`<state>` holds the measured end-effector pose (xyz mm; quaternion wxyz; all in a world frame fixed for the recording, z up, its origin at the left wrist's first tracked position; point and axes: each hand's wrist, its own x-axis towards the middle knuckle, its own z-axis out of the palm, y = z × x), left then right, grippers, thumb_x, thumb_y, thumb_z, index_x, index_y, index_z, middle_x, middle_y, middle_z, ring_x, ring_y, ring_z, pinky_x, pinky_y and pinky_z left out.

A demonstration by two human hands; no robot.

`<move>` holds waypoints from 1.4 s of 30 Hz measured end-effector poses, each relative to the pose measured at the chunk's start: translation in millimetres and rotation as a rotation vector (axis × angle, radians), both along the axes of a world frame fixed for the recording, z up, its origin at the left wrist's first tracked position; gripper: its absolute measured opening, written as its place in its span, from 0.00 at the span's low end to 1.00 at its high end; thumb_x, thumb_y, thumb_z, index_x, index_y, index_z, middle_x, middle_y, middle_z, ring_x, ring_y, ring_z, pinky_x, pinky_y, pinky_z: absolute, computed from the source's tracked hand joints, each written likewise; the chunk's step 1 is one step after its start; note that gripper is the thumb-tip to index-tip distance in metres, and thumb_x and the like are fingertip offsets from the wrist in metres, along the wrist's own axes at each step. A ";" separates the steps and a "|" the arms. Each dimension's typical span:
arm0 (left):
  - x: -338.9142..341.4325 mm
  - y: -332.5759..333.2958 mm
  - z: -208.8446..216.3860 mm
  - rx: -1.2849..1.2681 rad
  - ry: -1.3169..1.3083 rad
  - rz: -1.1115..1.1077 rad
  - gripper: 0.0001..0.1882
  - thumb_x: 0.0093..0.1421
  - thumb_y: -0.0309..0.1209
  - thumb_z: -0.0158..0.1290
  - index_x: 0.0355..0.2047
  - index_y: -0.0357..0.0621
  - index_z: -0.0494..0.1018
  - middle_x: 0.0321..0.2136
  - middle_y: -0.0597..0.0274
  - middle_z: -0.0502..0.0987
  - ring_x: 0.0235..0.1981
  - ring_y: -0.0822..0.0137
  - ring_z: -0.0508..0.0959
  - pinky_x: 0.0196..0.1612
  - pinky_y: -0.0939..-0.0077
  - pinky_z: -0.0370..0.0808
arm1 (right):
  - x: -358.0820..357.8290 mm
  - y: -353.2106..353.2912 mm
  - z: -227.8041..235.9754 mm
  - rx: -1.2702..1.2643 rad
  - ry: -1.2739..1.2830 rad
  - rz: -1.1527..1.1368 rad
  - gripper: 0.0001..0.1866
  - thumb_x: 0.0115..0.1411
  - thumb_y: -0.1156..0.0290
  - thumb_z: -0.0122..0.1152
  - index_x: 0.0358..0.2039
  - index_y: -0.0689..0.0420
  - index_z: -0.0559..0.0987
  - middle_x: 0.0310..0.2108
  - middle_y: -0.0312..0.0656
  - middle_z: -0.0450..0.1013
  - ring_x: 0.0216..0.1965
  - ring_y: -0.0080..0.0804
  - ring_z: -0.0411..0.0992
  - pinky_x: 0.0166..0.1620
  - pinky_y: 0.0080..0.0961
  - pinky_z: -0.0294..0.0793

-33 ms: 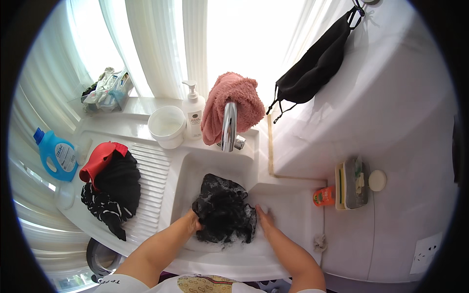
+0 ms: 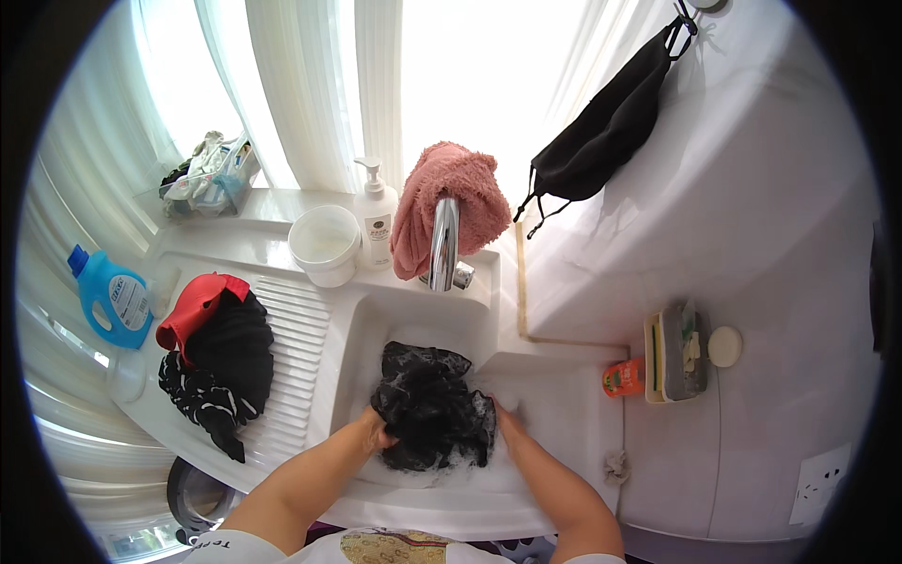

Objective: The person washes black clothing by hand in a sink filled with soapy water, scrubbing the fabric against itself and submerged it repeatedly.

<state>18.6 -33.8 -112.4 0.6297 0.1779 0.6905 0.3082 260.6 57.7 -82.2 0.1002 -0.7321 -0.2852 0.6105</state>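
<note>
A wet black garment lies bunched in the white sink basin, with suds on its folds and round its lower edge. My left hand holds its left side, the fingers partly tucked under the cloth. At the right side my right hand grips the edge, its fingertips mostly hidden by the fabric. Beyond the garment stands a chrome faucet with a fluffy pink towel draped over it.
Left of the basin, a ribbed washboard carries dark clothing and a red piece. A blue detergent bottle, white tub and pump bottle stand around it. An orange bottle sits right; a black mask hangs above.
The garment's far edge has drawn slightly nearer and its folds have shifted. Both hands stay at its sides, with only small movement. The whole view has shifted a little.
</note>
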 end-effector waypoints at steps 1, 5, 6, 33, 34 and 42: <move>2.4 -5.5 13.5 0.001 0.035 0.059 0.22 0.58 0.32 0.47 0.54 0.45 0.63 0.50 0.47 0.69 0.52 0.51 0.69 0.52 0.65 0.69 | -6.3 1.2 3.5 0.084 0.015 0.014 0.27 0.54 0.59 0.61 0.50 0.62 0.69 0.44 0.50 0.72 0.45 0.41 0.70 0.45 0.36 0.69; -15.8 -18.7 54.0 0.247 0.811 0.012 0.27 0.60 0.31 0.46 0.60 0.46 0.57 0.55 0.47 0.65 0.57 0.51 0.65 0.57 0.67 0.65 | -41.5 0.3 16.7 0.431 0.170 0.148 0.27 0.51 0.65 0.62 0.50 0.64 0.70 0.42 0.48 0.72 0.42 0.39 0.71 0.43 0.35 0.71; -27.4 -15.5 57.7 0.470 0.721 0.085 0.27 0.61 0.35 0.46 0.61 0.46 0.57 0.57 0.45 0.62 0.58 0.50 0.63 0.59 0.66 0.61 | -50.2 1.0 40.5 0.531 0.288 0.246 0.27 0.50 0.66 0.63 0.49 0.65 0.71 0.41 0.48 0.73 0.42 0.39 0.72 0.43 0.34 0.71; -31.2 96.5 -124.1 -0.010 0.785 -0.534 0.17 0.51 0.42 0.53 0.34 0.43 0.77 0.39 0.47 0.77 0.43 0.48 0.75 0.47 0.57 0.71 | -134.6 49.0 -34.8 0.814 0.164 0.674 0.37 0.47 0.44 0.63 0.47 0.63 0.71 0.42 0.48 0.70 0.44 0.42 0.68 0.51 0.38 0.65; -37.5 106.5 -125.7 -0.016 0.769 -0.609 0.17 0.50 0.43 0.53 0.33 0.43 0.77 0.38 0.47 0.77 0.42 0.49 0.75 0.46 0.58 0.72 | -140.0 56.7 1.7 0.716 0.220 0.577 0.37 0.48 0.44 0.62 0.48 0.63 0.70 0.44 0.48 0.70 0.47 0.42 0.67 0.54 0.37 0.64; -18.8 71.8 17.7 0.312 0.869 -0.376 0.17 0.47 0.47 0.53 0.22 0.45 0.78 0.29 0.53 0.79 0.33 0.52 0.78 0.38 0.59 0.74 | -102.2 73.6 -11.0 0.333 0.411 0.402 0.42 0.55 0.39 0.53 0.59 0.62 0.64 0.53 0.49 0.66 0.53 0.38 0.65 0.56 0.30 0.62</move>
